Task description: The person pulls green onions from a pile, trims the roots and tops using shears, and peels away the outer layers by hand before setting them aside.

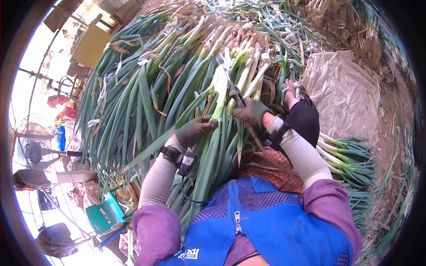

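A large heap of green onions (146, 88) lies in front of me, white root ends pointing up the view and green leaves toward me and to the left. My left hand (194, 131), in a dark glove, is closed around the green part of one thick stalk (217, 104). My right hand (253, 112), gloved too, is wrapped around the handle of a dark tool (235, 94), whose far end rests near the white stems. The tool's exact shape is hard to make out.
A beige sack (344, 95) lies at the right beside my foot (290, 91). Below it is a smaller bunch of onions (346, 159). A green plastic chair (105, 213), a fan (33, 153) and a yellowish box (91, 45) stand at the left.
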